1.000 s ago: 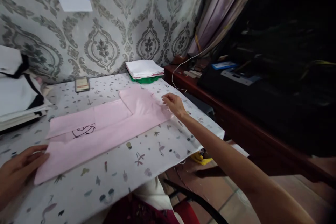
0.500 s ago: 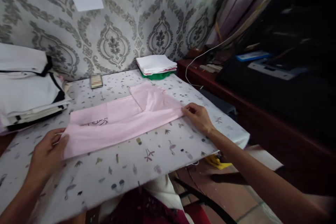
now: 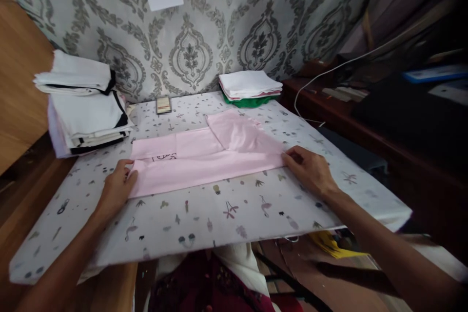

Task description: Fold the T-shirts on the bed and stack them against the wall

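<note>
A pink T-shirt [image 3: 204, 168] lies on the table with its near side folded over lengthwise and a sleeve spread at the far right. Part of a black line print shows between the folds at its left end. My left hand [image 3: 119, 183] pinches the left edge of the folded strip between thumb and fingers. At the other end, my right hand [image 3: 309, 168] is closed on the strip's right tip. The shirt rests flat between both hands.
Patterned white cloth covers the table [image 3: 234, 219]. Folded white and black clothes [image 3: 95, 112] are piled at the left. White and green folded clothes [image 3: 250, 85] sit at the back, right of a small card [image 3: 163, 105]. A white cable [image 3: 298, 100] hangs over the dark red furniture.
The camera view has turned left, so everything appears further right. The near fold lies flatter, and both hands still hold its ends.
</note>
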Demonstrator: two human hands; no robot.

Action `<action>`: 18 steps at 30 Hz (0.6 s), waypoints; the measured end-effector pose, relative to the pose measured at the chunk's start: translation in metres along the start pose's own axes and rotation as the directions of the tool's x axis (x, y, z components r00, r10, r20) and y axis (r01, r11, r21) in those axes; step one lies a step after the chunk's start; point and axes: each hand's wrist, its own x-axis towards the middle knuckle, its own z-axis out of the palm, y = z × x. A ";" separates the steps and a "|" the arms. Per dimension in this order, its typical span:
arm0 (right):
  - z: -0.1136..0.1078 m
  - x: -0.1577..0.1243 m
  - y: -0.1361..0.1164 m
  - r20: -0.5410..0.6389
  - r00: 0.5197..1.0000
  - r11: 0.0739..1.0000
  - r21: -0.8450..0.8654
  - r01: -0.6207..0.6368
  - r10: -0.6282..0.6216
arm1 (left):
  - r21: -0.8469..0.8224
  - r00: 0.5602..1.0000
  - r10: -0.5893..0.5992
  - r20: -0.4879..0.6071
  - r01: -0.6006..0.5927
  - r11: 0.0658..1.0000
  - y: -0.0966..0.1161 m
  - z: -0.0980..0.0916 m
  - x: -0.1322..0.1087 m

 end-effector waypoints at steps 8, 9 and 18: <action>0.000 0.004 -0.010 0.012 0.997 0.991 -0.104 -0.080 0.082 | 0.220 0.997 -0.034 0.074 0.017 0.975 0.004 -0.004 -0.006; 0.000 0.004 -0.011 0.012 0.996 0.991 -0.106 -0.084 0.086 | 0.213 0.997 -0.026 0.075 0.010 0.977 0.004 -0.004 -0.006; 0.001 0.006 -0.004 0.032 0.997 0.993 -0.094 -0.067 0.070 | 0.139 0.999 -0.025 0.029 0.020 0.990 -0.001 -0.005 -0.013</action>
